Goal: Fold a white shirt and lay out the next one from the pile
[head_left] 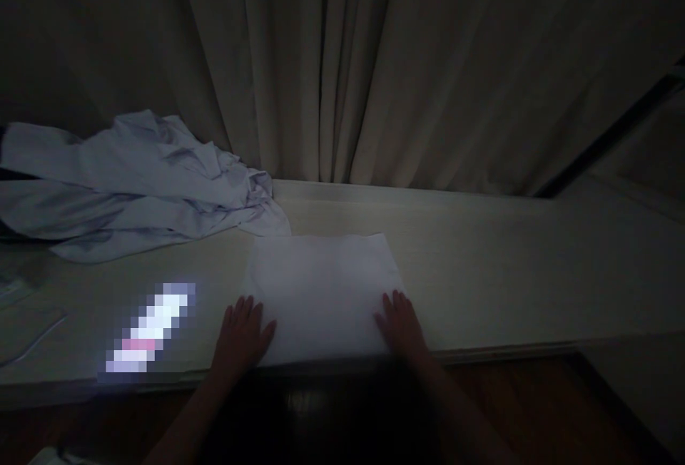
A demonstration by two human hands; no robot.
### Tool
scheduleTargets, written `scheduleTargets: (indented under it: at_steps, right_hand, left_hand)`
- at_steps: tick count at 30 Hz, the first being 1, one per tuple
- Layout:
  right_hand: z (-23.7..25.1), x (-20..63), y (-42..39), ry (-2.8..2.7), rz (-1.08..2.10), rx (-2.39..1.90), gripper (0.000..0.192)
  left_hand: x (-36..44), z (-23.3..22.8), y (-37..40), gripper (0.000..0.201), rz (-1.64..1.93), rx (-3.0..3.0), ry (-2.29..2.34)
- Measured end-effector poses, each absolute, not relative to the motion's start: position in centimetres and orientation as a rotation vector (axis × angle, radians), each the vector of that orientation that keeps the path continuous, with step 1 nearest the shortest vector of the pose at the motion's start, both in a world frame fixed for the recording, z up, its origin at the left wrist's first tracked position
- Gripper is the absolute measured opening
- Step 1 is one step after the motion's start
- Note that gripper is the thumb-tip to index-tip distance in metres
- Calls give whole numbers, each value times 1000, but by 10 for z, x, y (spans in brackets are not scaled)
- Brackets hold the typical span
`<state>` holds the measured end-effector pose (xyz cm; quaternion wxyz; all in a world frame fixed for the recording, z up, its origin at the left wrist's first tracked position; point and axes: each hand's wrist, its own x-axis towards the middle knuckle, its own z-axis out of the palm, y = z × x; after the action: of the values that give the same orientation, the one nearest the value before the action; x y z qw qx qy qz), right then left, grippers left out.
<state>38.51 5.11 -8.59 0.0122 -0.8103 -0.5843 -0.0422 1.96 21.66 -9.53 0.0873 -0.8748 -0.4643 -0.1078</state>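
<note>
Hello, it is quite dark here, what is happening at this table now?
A person presses both hands flat on a white, neatly folded rectangular cloth lying at the near edge of a long pale table. The left hand rests on its lower left corner and the right hand on its lower right side. A crumpled pale blue garment lies heaped at the far left of the table, before beige curtains.

Left hand (242, 333), right hand (400, 326) flat, palms down, fingers extended.
</note>
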Motion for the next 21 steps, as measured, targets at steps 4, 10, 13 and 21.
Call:
scheduleTargets:
  at_steps: [4,10,13,21]
  right_hand:
    - [-86,392,70,-1818,-175,-2489,61]
    - [-103,399,84,-1731,-220,-2518,58]
    - [-99,403,103,-1682,-218,-2524,57]
    - [-108,431,139,-1692,-113,-2494,61]
  left_hand:
    - [40,-91,234,52,-424,-2646,-1371]
    - [44,-110,247,59,-549,-2654,-1408]
    - [48,-109,261,61,-520,-2631,-1373]
    - [54,-121,288,65,-393,-2600,-1364]
